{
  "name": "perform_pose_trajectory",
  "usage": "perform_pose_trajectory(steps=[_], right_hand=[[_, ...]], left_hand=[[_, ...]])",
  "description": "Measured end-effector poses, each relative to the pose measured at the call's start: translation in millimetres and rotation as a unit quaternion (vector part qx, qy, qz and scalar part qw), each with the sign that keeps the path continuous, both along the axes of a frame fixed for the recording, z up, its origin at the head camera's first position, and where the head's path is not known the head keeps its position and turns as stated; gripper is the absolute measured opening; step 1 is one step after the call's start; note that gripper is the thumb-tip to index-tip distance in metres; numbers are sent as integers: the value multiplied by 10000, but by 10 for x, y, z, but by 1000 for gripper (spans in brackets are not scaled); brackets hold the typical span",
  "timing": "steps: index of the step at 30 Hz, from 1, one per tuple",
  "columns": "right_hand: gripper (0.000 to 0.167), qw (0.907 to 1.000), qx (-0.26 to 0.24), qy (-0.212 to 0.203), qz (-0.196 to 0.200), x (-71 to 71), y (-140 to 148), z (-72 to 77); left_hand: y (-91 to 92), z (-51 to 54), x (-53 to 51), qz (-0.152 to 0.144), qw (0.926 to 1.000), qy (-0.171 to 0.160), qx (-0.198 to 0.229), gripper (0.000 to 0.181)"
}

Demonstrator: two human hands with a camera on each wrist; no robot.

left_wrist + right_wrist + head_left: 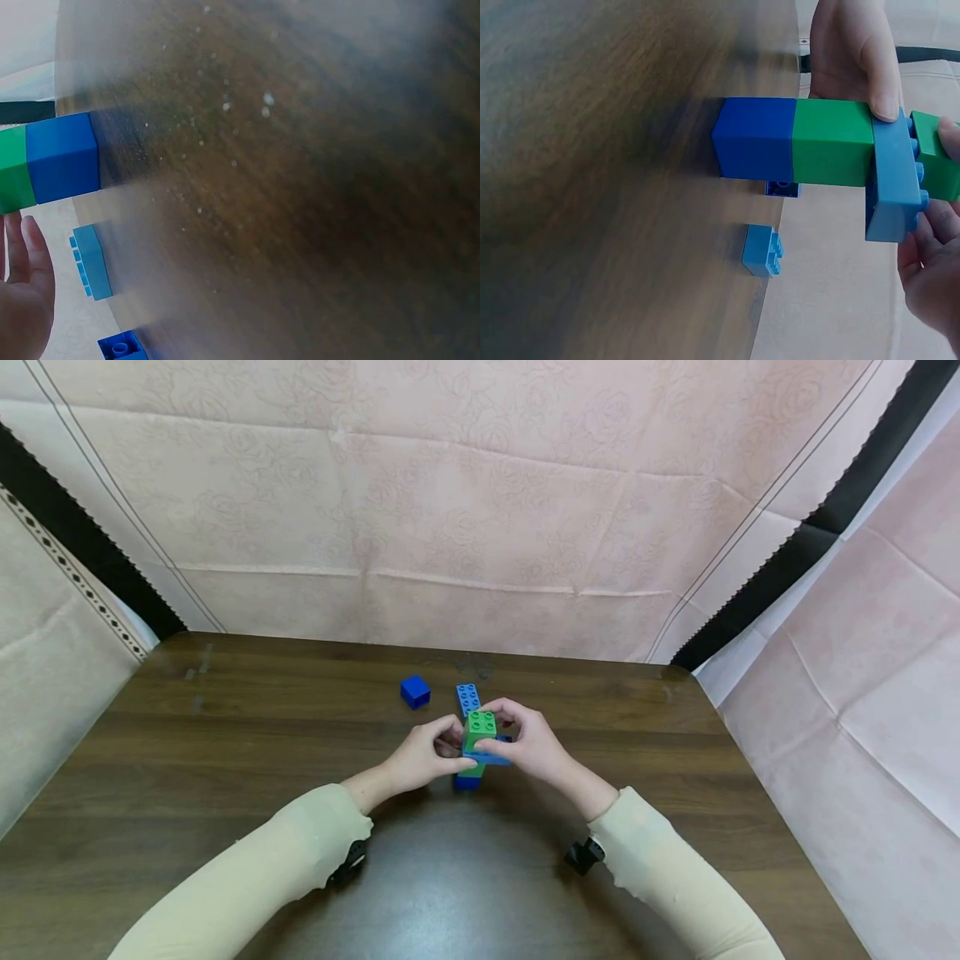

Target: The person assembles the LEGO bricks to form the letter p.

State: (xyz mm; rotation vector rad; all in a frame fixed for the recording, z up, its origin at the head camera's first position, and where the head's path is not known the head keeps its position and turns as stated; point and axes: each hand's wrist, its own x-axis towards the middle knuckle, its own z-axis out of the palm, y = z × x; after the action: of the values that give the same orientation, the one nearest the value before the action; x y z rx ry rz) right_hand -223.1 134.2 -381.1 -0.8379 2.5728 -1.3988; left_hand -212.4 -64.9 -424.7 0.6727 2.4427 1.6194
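An upright stack has a dark blue block [467,783] at the bottom, then a green block [832,142], a longer light blue brick [897,184] lying crosswise, and a smaller-looking green block [481,723] on top. My left hand [422,755] grips the stack from the left, its thumb against the light blue brick; its fingers [26,251] show beside the stack in the left wrist view. From the right, my right hand [531,747] pinches the top green block between thumb and fingers. Whether the stack's base touches the table cannot be told.
Behind the stack, a loose light blue studded brick [468,698] lies on the brown table [300,718]. A loose dark blue block [415,691] sits to its left. Pale patterned cloth [487,527] hangs beyond the table's far edge.
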Motion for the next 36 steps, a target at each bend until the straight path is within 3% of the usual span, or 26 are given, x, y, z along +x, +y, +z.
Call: perform_pose_trajectory(steps=[16,23,32,36], right_hand=[[39,9987,16,455,215,42,1,-14],[40,9970,251,661,315,26,6,-3],[41,9950,628,441,644,-34,4,43],[42,9936,686,615,654,-43,-1,61]], left_hand=[[-22,-19,-8,-27,9999,129,69,25],[-23,-27,-1,-37,9998,128,117,25],[3,-57,-17,67,9999,105,5,22],[9,-58,-26,57,9999,94,-11,22]])
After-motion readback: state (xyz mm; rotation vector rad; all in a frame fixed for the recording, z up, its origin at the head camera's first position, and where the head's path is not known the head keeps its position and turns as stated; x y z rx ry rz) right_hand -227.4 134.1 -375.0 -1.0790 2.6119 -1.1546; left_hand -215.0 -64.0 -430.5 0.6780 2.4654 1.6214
